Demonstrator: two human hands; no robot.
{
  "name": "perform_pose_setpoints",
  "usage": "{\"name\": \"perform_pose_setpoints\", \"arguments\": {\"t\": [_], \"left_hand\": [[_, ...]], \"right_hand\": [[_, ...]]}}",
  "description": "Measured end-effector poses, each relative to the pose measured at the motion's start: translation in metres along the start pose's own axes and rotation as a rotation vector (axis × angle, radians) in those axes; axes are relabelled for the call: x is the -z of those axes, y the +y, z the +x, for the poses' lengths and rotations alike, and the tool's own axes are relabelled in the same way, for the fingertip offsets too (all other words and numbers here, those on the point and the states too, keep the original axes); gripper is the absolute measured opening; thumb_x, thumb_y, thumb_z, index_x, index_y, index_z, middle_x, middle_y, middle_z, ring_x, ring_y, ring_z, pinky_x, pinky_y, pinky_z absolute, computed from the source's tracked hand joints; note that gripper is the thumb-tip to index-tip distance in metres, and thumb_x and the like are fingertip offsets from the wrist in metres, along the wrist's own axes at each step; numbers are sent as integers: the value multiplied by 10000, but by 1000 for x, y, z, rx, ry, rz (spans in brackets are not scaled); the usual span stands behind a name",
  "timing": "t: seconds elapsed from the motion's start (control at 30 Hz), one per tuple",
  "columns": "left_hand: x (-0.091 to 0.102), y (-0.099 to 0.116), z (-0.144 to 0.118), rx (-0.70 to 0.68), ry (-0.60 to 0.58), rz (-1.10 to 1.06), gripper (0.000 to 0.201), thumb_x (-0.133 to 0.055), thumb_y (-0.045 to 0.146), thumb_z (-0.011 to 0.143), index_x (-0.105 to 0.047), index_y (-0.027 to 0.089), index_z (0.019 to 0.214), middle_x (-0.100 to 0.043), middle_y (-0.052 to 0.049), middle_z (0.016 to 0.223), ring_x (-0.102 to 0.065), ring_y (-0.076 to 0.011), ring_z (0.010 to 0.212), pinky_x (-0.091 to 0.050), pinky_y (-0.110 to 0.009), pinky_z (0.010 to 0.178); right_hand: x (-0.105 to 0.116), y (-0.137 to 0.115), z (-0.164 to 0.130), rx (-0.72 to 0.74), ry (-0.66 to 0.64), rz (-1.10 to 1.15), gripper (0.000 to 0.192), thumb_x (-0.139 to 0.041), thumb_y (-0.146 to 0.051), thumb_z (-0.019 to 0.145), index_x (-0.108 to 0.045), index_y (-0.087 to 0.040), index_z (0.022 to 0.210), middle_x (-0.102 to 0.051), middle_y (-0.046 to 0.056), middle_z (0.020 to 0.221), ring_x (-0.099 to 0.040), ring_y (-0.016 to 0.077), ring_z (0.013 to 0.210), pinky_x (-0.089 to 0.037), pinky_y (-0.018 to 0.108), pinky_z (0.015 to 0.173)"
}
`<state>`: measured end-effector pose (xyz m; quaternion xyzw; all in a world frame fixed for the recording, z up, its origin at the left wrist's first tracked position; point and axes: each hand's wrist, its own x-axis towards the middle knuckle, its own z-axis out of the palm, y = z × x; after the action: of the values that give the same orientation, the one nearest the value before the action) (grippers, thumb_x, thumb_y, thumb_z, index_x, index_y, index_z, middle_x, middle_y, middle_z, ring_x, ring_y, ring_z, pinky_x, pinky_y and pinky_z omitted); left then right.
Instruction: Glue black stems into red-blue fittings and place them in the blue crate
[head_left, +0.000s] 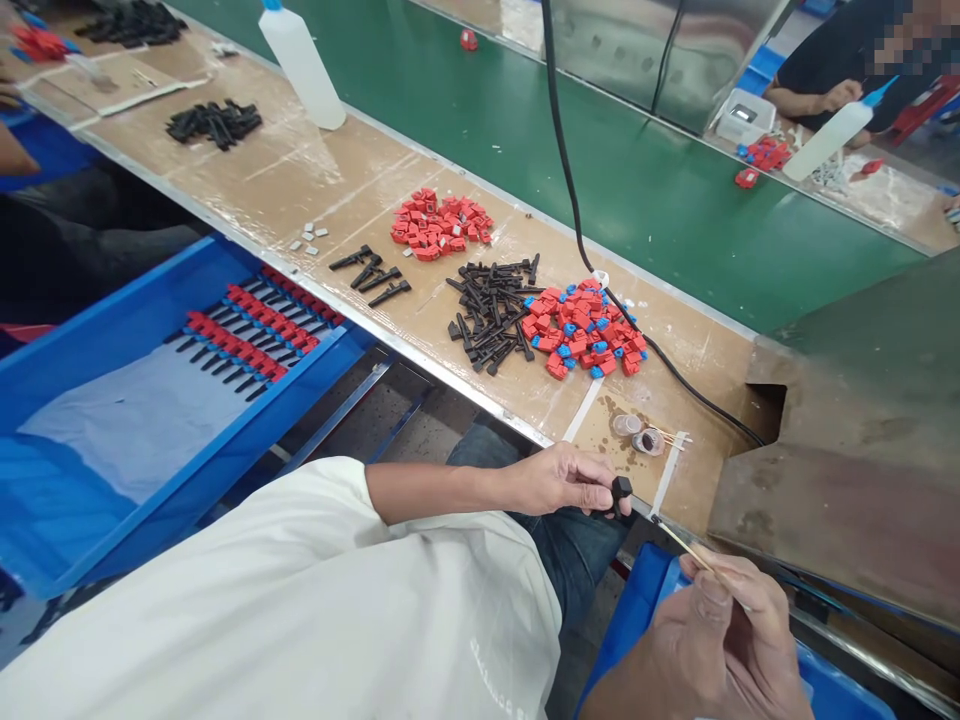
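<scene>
My left hand [574, 480] pinches a black plastic part [621, 489] over the table's front edge; its square head sticks out past the fingertips. Lower right, my right hand [720, 630] grips a thin wooden stick [688, 549], its dark tip pointing toward the black part but apart from it. Two small cups [648, 441] stand on the stained board beyond my hands, one with dark liquid, and more thin sticks [673, 438] lie beside them. Close by are a pile of red-and-blue parts [585, 328] and a heap of black parts [491, 310].
A red pile [441, 224] and several black parts [371, 274] lie further left. In a blue bin [97, 540], finished-looking rows of red-and-black pieces [247, 335] rest on white sheet. A black cable [570, 190] crosses the table; a metal housing [847, 430] stands right. Other people sit nearby.
</scene>
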<state>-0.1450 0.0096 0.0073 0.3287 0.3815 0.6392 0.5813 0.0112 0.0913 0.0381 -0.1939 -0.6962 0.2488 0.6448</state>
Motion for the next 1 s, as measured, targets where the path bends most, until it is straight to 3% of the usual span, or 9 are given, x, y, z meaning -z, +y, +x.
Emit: {"name": "perform_pose_setpoints", "arguments": {"t": [0.27, 0.47, 0.67, 0.77, 0.9, 1.0], "left_hand": [[0, 7, -6, -96, 9, 177, 436, -667, 573, 851, -806, 167, 929, -684, -119, 950, -606, -202, 926, -467, -297, 904], [1, 8, -8, -189, 9, 298, 408, -592, 507, 926, -797, 157, 963, -688, -136, 956, -619, -205, 914, -483, -308, 897], [3, 4, -8, -298, 11, 410, 424, -563, 484, 951, -778, 118, 964, -675, -136, 928, -624, -187, 876, -497, -300, 837], [4, 2, -8, -249, 18, 371, 431, -572, 501, 945, -772, 123, 993, -666, -122, 927, -611, -173, 873, -500, -290, 830], [4, -4, -9, -72, 2, 180, 498, -595, 577, 904, -757, 126, 1042, -613, -80, 937, -558, -113, 736, -503, -226, 656], [2, -7, -11, -35, -1, 155, 535, -598, 608, 887, -755, 121, 1045, -598, -73, 944, -544, -95, 705, -491, -213, 630]], "right_hand": [[-2, -5, -4, -26, -28, -29, 71, -711, -109, 779, -689, -176, 789, -668, 17, 718, -627, 171, 577, -463, 320, 488], [-2, -4, -7, -69, -28, -38, 48, -715, -132, 791, -696, -174, 804, -662, 22, 700, -618, 177, 573, -456, 321, 475], [-5, -4, -5, -46, -70, 28, 161, -703, -31, 762, -730, -155, 862, -686, 16, 732, -645, 176, 608, -468, 317, 485], [-5, -5, -8, -95, -72, 46, 192, -691, -10, 762, -737, -156, 877, -687, 17, 742, -648, 178, 633, -460, 315, 485], [-7, -7, -10, -173, -58, 38, 164, -690, -26, 776, -733, -155, 868, -676, 21, 735, -638, 178, 650, -450, 306, 490], [-8, -8, -10, -214, -32, 26, 117, -700, -63, 787, -724, -154, 855, -655, 19, 724, -633, 177, 649, -447, 295, 488]]}}
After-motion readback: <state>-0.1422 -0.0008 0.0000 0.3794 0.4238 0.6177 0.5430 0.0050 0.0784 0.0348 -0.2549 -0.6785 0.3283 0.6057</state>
